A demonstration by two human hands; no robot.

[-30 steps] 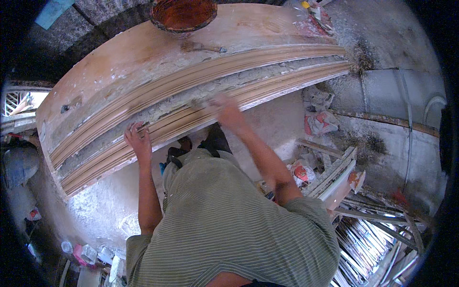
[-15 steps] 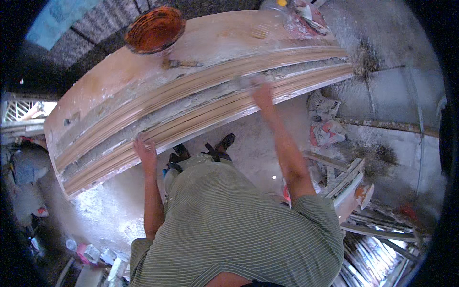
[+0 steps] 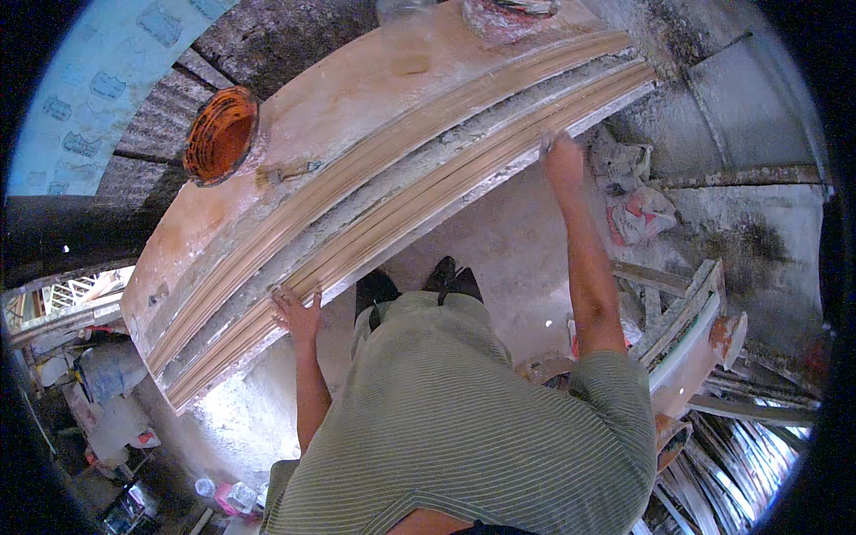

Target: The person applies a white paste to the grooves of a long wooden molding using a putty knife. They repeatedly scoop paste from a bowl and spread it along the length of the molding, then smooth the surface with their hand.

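Head view, only one. Left grip [image 3: 299, 312]: fingers apart, laid over the near edge of the near molding [image 3: 428, 198], touching it; thumb on the side toward the right grip. Right grip [image 3: 563, 162]: arm stretched out, fist-like, at the same molding's near edge, toward its far right end. Fingers a bit blurred; something small and greyish seems to show at the fingertips, can't tell what, nor whether it's clamped. Can't tell contact with the molding there either.

The near molding, long, light brown, grooved, runs between both grips and on past each. Beyond it from the left grip: rough grey band [image 3: 446, 144], then far molding [image 3: 383, 147], roughly parallel. All lie on the curved, pale-stained worktop [image 3: 312, 107]. Brush [image 3: 290, 173] lies flat on it, ahead of the left grip, just past the far molding. Orange-brown bowl [image 3: 220, 134], dark-streaked inside, is farther out and left of that grip, tilted in view, at the worktop's far edge. Reddish-white plastic bag [image 3: 499, 22] sits beyond the right grip, across both moldings.

Right of the right grip, near: crumpled bags [image 3: 642, 214] on the floor. Nearer the person on that side: wooden frame [image 3: 687, 312], then a pile of thin strips [image 3: 722, 464]. Shoes [image 3: 379, 287] stand between the grips, below worktop level.
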